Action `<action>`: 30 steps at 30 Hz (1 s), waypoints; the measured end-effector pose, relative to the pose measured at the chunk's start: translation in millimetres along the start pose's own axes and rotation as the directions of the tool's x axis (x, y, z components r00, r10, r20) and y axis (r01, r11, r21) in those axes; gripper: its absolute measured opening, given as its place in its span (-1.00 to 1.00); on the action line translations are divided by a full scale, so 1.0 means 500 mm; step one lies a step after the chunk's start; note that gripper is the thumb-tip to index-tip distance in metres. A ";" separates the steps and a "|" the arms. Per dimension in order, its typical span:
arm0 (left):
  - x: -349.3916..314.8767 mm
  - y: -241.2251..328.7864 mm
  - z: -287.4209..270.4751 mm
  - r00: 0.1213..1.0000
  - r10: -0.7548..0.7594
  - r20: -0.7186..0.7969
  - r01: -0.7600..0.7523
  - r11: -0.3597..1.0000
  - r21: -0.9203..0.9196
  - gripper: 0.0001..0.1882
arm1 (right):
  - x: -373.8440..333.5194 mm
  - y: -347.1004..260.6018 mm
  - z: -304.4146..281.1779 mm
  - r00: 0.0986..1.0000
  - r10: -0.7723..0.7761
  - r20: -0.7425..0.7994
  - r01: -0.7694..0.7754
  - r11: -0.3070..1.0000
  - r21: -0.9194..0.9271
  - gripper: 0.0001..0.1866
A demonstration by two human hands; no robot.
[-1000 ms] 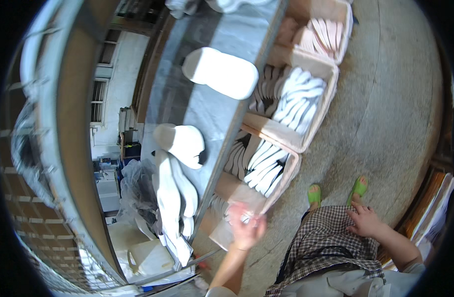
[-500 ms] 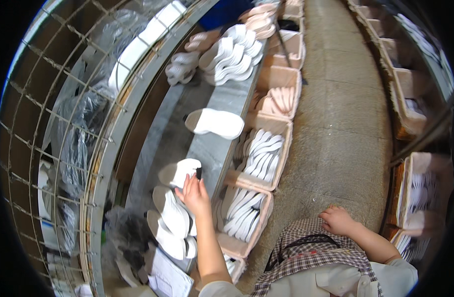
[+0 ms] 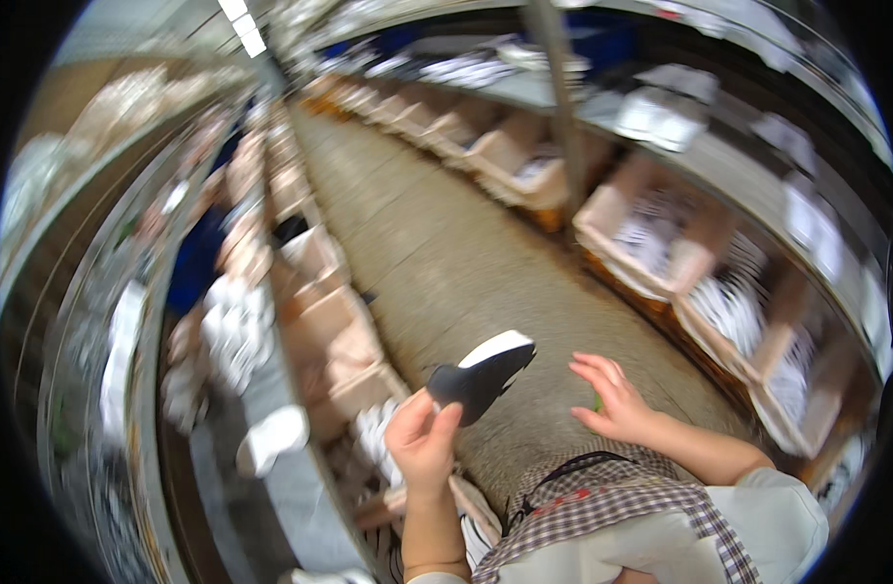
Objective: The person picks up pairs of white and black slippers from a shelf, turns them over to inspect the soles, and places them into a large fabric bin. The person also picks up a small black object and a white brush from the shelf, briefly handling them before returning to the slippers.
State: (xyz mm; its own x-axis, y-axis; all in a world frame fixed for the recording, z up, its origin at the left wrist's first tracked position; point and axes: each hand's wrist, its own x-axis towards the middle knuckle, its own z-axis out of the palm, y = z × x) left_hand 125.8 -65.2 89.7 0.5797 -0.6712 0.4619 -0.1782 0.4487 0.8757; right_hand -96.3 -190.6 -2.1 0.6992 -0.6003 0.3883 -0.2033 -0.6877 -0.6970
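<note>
A shoe sole (image 3: 483,376), dark on the face turned up and white along its far edge, is pinched at its near end between the thumb and fingers of my left hand (image 3: 424,440). The sole is held up over the aisle floor. To its right, my right hand (image 3: 614,401) has its fingers apart and nothing gripped; a small green speck shows by its thumb. On the grey shelf at the left lies a single white sole (image 3: 277,438). Beyond it are stacked white soles (image 3: 237,329), blurred by motion.
Pinkish bins (image 3: 334,326) of soles line the aisle's left side below the shelf. Across the concrete floor (image 3: 437,243), more bins (image 3: 651,229) stand under a right-hand shelf bearing white soles (image 3: 661,119). A metal post (image 3: 558,107) rises beside those bins.
My left hand has come off the soles on the left shelf and now holds one over the aisle. My right hand has lifted from my apron and opened. The view has turned right.
</note>
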 end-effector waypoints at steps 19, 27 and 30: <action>0.048 -0.257 0.559 0.552 -0.244 0.797 0.287 0.953 0.094 -0.68 | -0.114 0.322 -0.320 0.943 0.163 -0.290 -0.032 0.912 0.408 -0.29; 0.006 -0.341 0.788 0.500 -0.398 0.770 0.283 0.915 0.289 -0.78 | -0.295 0.544 -0.774 0.326 0.495 -0.805 -0.215 0.868 0.447 -0.75; -0.039 -0.335 0.842 0.476 -0.403 0.781 0.303 0.909 0.284 -0.78 | -0.446 0.587 -0.934 -0.044 0.179 -0.983 -0.301 0.936 0.184 -0.87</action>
State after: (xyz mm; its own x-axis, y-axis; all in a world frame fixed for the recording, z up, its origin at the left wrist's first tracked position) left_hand -190.4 -375.6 -7.0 -0.2732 -0.9617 -0.0233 -0.2124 0.0366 0.9765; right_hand -631.8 -449.5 -11.8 -0.7411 -0.4981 0.4503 -0.2745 -0.3874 -0.8801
